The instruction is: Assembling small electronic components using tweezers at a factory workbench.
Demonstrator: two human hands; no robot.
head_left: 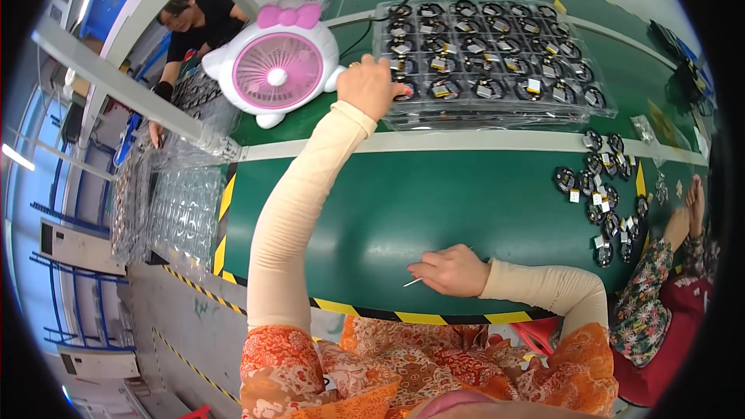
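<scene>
My left hand point(366, 88) is stretched forward to the near left corner of a clear plastic tray point(497, 118). Its fingers are curled, and its thumb lies over a round black part point(407, 95) in the corner pocket; whatever is between the fingers is hidden. Rows of similar round parts with small white or yellow pieces fill the tray's pockets. Near the table's front edge, my right hand point(454, 270) is closed around a thin metal tool point(413, 282). Only the tool's slim tip shows, pointing left.
A white and pink fan point(277, 76) stands left of the tray. Loose round parts point(601, 186) lie heaped on the green table point(372, 209) at right. Stacked clear trays point(182, 206) are at left. One person point(206, 23) works at far left, another point(667, 295) at right.
</scene>
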